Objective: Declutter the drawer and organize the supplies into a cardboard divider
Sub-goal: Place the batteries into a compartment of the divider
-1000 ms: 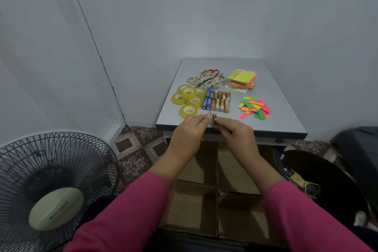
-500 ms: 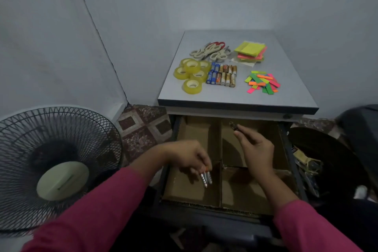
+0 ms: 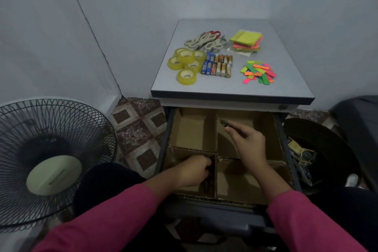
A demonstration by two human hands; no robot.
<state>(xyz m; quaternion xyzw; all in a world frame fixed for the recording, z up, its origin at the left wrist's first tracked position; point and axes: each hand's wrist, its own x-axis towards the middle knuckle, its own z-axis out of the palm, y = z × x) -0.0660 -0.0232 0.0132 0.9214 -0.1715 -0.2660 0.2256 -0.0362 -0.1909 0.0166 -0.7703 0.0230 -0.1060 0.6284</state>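
The cardboard divider sits in the open drawer and splits it into four compartments. My left hand reaches down into the front-left compartment, fingers curled round a few batteries that show dark below it. My right hand hovers over the back-right compartment and pinches a single battery. On the grey tabletop lie several tape rolls, a row of batteries, scissors, a sticky note stack and coloured paper flags.
A standing fan is close on the left, above the patterned floor tiles. A dark round bin with odds and ends stands right of the drawer. Walls close in behind and beside the cabinet.
My left hand has sunk with its batteries deeper into the front-left compartment. My right hand has stayed over the back-right compartment with its battery. The camera has tilted further down.
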